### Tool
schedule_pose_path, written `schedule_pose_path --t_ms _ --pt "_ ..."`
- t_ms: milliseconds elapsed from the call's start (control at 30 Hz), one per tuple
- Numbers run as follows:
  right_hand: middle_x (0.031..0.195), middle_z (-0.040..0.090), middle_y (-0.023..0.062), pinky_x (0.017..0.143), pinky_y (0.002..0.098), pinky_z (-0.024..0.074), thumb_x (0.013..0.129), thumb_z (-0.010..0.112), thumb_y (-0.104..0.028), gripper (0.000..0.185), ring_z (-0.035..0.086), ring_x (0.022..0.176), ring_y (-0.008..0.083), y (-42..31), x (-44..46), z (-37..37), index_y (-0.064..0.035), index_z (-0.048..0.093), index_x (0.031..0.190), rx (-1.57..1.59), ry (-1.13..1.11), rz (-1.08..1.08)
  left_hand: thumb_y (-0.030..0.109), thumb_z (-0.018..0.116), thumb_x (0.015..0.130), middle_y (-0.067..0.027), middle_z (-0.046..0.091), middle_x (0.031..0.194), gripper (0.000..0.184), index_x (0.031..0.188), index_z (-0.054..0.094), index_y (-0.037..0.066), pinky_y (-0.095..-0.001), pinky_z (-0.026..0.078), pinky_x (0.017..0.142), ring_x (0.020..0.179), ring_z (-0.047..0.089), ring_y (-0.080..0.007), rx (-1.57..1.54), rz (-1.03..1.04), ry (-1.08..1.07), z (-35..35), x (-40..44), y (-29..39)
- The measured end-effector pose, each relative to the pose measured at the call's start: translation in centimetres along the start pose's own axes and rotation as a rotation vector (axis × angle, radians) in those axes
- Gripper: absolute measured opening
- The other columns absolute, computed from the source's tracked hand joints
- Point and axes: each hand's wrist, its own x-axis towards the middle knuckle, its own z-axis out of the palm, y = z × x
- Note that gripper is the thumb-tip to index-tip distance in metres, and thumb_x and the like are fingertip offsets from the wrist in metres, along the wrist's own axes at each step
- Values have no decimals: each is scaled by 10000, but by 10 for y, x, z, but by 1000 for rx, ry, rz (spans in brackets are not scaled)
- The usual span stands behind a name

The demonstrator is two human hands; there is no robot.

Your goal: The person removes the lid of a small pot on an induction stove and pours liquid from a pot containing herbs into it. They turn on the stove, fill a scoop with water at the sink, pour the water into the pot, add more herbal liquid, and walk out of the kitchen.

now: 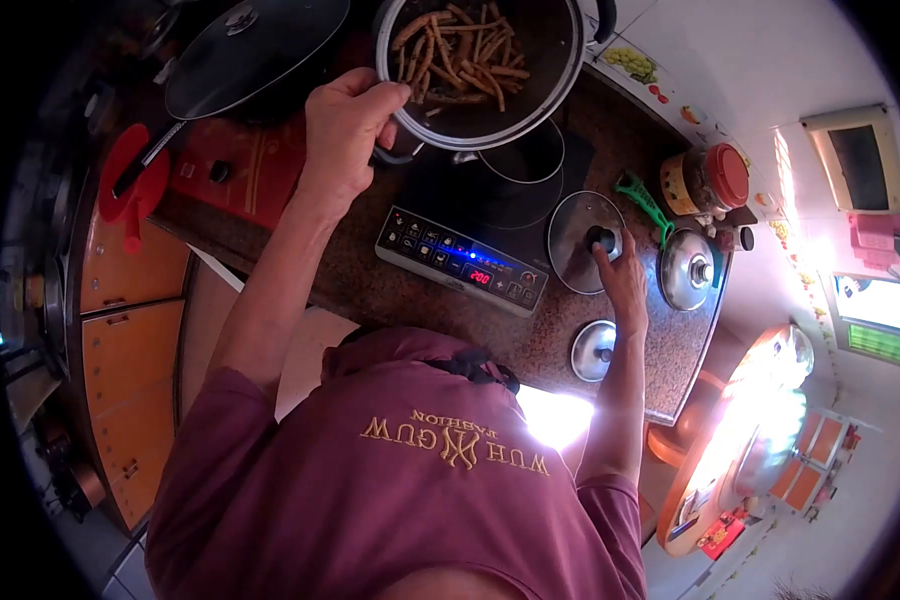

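At the top centre, my left hand pinches the rim of a steel pot with brown root-like sticks inside. The pot is above and behind a smaller dark pot on the induction cooker, whose display shows 200. On the right, my right hand grips the black knob of a glass lid lying on the counter. A small lid and another glass lid lie near that hand.
A red-capped jar and a green utensil stand beyond the lids. A large lidded pan is at upper left, with a red round item. The counter edge is at right, and a round table stands beyond.
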Motion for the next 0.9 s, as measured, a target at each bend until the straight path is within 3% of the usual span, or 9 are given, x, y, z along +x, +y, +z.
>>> schedule_pose_path --t_ms 133,233,333,400,533,600,633,700,900 --pt "1055 606 306 865 475 459 843 579 -463 718 582 997 448 -7 6 1 -31 355 1371 -32 -38 16 44 630 791 -18 552 590 95 710 598 5 -203 338 429 456 448 -56 28 6 26 8 4 -2" --pt "971 635 275 826 489 464 846 578 -466 643 601 943 441 -8 1 5 -38 420 1299 -22 34 34 44 631 789 -15 554 590 111 691 590 11 -199 331 424 455 446 -50 56 21 -11 10 10 -9" --pt "839 647 232 727 488 474 862 585 -415 496 629 820 412 -11 -14 12 -48 477 1179 101 155 88 45 631 788 -10 552 583 123 677 585 18 -195 327 422 455 443 -43 45 23 -28 14 14 -13" --pt "745 630 204 637 471 467 879 590 -344 344 631 708 382 -10 -29 19 -53 518 1048 254 186 -2 43 631 787 -2 545 574 126 671 586 22 -193 328 428 459 444 -41 78 41 -20 17 16 -16" --pt "734 624 193 604 451 463 886 588 -289 255 624 660 364 -23 -72 39 -53 565 980 371 200 -99 44 631 789 4 538 566 136 662 586 29 -191 329 435 464 446 -38 75 33 -33 21 19 -21" --pt "659 600 126 546 323 440 896 604 -191 194 549 562 188 -32 -94 48 -2 585 854 477 224 -111 74 647 816 10 560 621 40 824 632 37 -186 372 460 489 455 -43 103 56 -93 16 22 -28" --pt "659 600 126 546 323 440 896 604 -191 194 549 562 188 -30 -103 55 -2 585 854 479 223 -107 74 647 816 10 560 621 40 824 632 37 -186 372 460 489 455 -43 105 52 -95 17 22 -27" --pt "625 564 100 526 295 417 896 609 -170 209 485 558 110 -18 -121 81 2 575 783 518 186 -118 55 635 798 11 529 554 138 669 590 40 -189 330 439 466 447 -35 101 57 -64 23 20 -25" --pt "586 462 -4 504 250 347 904 611 -139 272 385 583 49 -13 -149 111 -10 510 687 660 196 1 48 636 809 11 525 545 140 676 596 40 -184 330 438 463 447 -35 93 101 -82 25 20 -27"
